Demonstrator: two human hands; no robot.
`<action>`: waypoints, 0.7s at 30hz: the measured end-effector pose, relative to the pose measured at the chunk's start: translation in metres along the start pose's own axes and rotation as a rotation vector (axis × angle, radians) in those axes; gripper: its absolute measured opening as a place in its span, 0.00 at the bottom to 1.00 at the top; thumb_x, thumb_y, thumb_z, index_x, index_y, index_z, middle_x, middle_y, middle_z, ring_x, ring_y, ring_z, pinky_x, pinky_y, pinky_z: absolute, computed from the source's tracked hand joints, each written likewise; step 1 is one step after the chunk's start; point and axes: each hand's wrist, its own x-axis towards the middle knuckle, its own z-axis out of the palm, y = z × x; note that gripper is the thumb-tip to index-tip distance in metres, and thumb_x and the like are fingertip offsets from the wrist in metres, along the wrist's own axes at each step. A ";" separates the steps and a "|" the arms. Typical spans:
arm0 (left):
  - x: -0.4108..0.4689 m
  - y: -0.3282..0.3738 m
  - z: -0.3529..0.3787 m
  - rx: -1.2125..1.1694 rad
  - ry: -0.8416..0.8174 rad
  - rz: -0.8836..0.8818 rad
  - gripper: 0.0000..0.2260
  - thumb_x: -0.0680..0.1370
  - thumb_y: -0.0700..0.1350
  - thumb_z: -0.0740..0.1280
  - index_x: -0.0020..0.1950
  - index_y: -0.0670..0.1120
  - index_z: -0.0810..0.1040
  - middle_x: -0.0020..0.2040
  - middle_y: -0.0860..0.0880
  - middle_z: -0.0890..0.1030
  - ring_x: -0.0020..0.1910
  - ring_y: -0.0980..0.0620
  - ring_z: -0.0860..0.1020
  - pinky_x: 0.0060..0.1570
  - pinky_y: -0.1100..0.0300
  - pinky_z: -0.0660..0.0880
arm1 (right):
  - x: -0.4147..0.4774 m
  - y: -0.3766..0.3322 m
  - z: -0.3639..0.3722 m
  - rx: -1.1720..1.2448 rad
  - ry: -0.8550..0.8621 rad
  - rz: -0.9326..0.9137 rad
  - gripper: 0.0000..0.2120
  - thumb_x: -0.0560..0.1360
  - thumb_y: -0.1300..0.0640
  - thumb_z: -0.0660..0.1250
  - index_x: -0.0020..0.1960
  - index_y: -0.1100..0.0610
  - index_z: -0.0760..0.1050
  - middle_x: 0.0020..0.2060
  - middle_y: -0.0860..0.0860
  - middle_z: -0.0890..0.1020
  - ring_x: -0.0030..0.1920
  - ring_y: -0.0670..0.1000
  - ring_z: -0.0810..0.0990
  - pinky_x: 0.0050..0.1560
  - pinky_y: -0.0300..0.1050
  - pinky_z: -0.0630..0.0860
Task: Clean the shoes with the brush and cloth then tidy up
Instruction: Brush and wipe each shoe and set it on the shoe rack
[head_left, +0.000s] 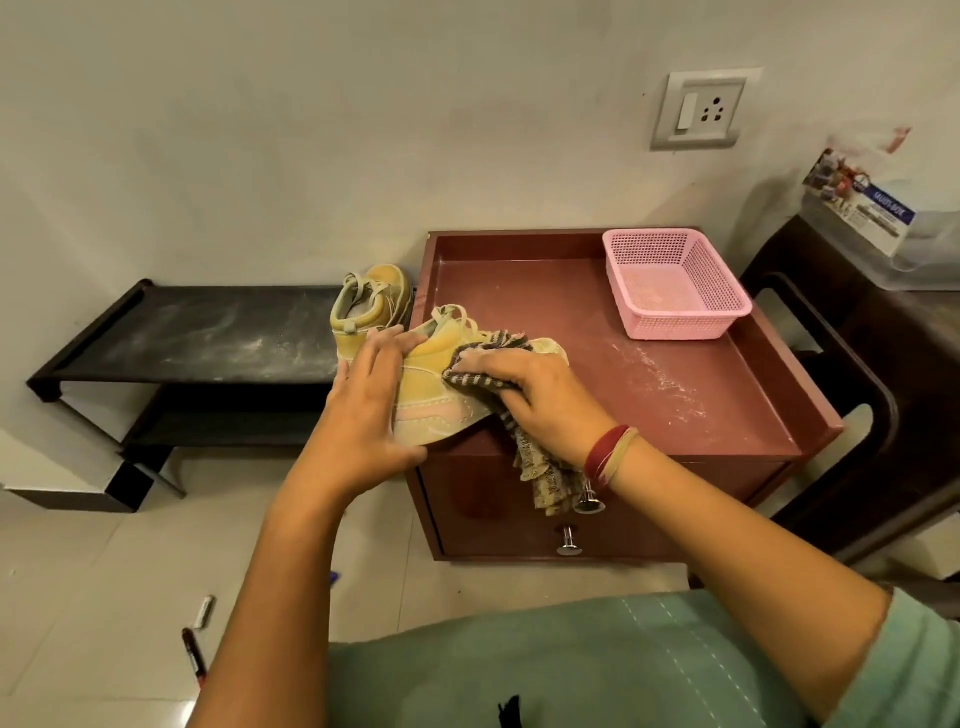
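Left hand (363, 410) grips yellow shoe (441, 400) at cabinet (675, 395) front-left corner; right hand (535, 400) clutches striped cloth (498, 374). Best w/ firm, short wipes, shoe braced.

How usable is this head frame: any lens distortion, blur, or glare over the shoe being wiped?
Head view: wide-angle bending is plain, the black shoe rack and the cabinet top bow outward toward the edges. Lighting is soft and even, with no harsh glare. The shoe, striped cloth, left hand and right hand look reasonably sharp; the frame is slightly soft overall.
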 end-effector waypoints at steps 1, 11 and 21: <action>0.000 0.000 0.000 -0.008 -0.007 -0.002 0.46 0.61 0.45 0.78 0.73 0.57 0.56 0.70 0.54 0.60 0.73 0.51 0.58 0.69 0.36 0.61 | 0.000 0.005 -0.002 -0.024 0.013 0.032 0.23 0.71 0.71 0.60 0.60 0.53 0.78 0.59 0.50 0.80 0.61 0.47 0.75 0.65 0.38 0.67; 0.003 0.016 0.007 0.004 0.054 -0.209 0.41 0.61 0.43 0.74 0.69 0.54 0.57 0.64 0.56 0.59 0.57 0.46 0.70 0.58 0.34 0.70 | -0.008 -0.006 0.005 -0.049 -0.003 0.007 0.23 0.72 0.71 0.58 0.63 0.55 0.76 0.64 0.52 0.76 0.67 0.49 0.71 0.68 0.39 0.63; 0.002 0.004 -0.001 -0.151 0.044 -0.138 0.42 0.60 0.41 0.73 0.70 0.56 0.59 0.62 0.57 0.60 0.53 0.54 0.70 0.46 0.57 0.75 | 0.005 0.058 -0.049 -0.045 0.364 0.364 0.20 0.73 0.71 0.59 0.58 0.56 0.78 0.54 0.52 0.82 0.54 0.49 0.78 0.57 0.34 0.70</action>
